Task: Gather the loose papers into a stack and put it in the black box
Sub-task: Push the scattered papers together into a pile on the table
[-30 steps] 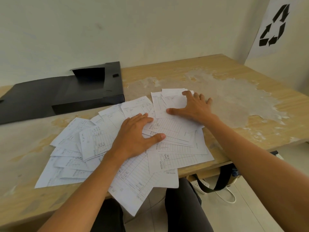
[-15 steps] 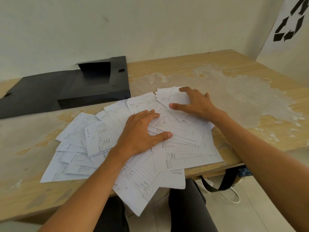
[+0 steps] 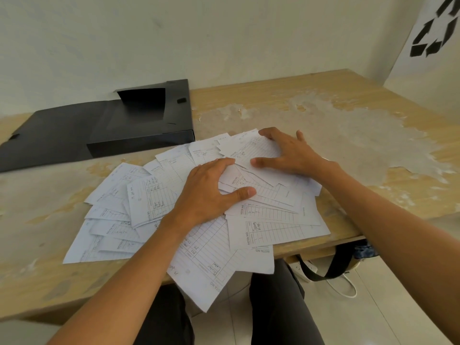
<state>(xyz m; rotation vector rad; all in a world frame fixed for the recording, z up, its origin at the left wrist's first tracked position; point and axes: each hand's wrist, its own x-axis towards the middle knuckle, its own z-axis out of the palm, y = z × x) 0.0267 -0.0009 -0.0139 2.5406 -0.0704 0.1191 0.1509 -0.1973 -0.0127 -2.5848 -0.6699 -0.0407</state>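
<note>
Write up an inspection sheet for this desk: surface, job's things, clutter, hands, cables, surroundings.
Surface: wooden table, top layer worn away in large pale patches.
Job's things: loose papers fanned out and overlapping, a few hanging over the near edge; black box open at the back left, its lid lying flat to the left.
Clutter: nothing seen.
Hands: left hand presses on the middle of the papers, fingers arched; right hand lies spread on the far sheets.
Cables: white cable on the floor under the table, near a hanging black strap.
Surroundings: pale wall; recycling sign at the right; tiled floor.
</note>
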